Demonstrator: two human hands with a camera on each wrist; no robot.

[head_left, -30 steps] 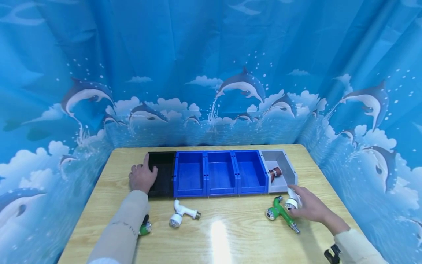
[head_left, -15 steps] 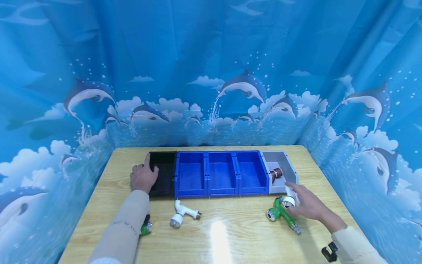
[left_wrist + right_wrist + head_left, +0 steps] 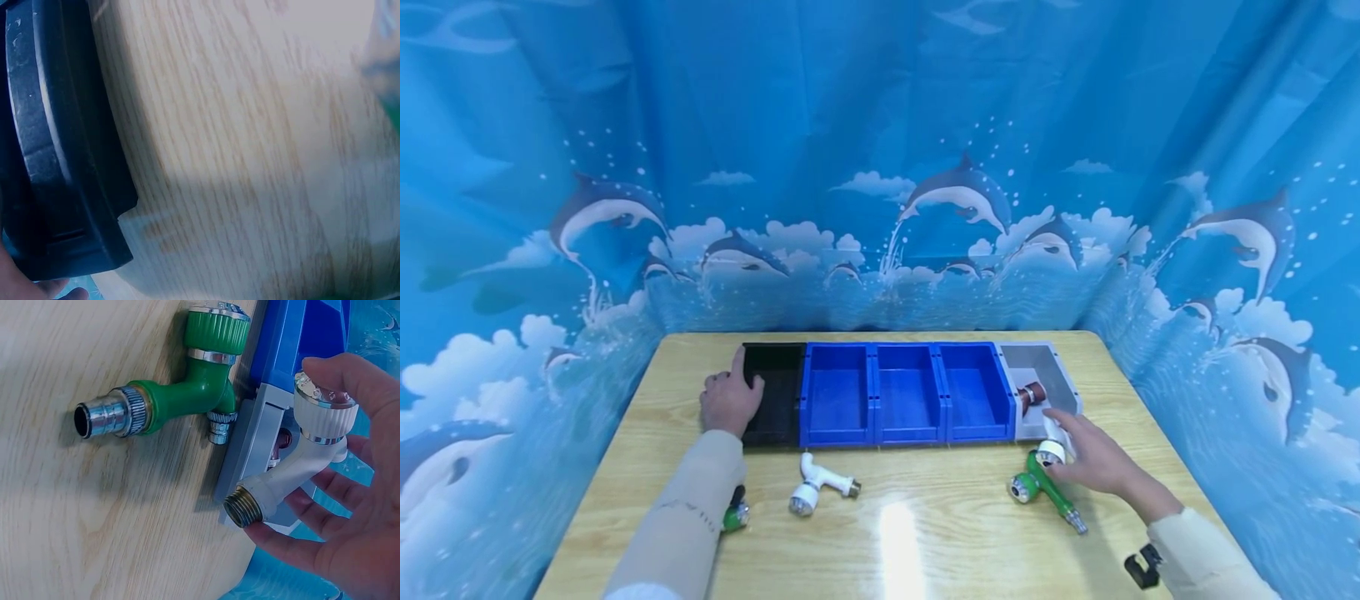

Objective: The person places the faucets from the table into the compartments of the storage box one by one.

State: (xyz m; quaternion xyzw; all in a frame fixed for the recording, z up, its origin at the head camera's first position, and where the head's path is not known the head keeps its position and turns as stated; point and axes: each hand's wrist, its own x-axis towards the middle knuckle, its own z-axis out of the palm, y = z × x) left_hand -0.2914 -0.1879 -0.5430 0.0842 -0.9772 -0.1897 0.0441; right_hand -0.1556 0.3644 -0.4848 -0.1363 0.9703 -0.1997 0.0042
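My right hand (image 3: pixel 350 531) holds a white tap (image 3: pixel 300 462), thumb at its chrome-topped knob and fingers along the body, threaded end sticking out. In the head view this tap overlaps the front of the grey bin (image 3: pixel 1063 383). Right beside it on the table lies a green tap (image 3: pixel 194 390) with metal ends. My left hand (image 3: pixel 730 400) rests at the left wall of the black bin (image 3: pixel 772 433), index finger along the rim and thumb over the inside. Another white tap (image 3: pixel 820 479) lies in front of the bins. A green tap (image 3: pixel 735 517) is partly hidden by my left sleeve.
Three blue bins (image 3: pixel 837 435) stand in a row between the black and grey ones. A dark red-brown fitting (image 3: pixel 1032 393) lies inside the grey bin. The wooden table (image 3: pixel 940 525) ends at a blue dolphin curtain (image 3: pixel 850 167).
My right hand has moved slightly left with the white tap, over the front of the grey bin. My left hand stays at the black bin. The view has shifted a little.
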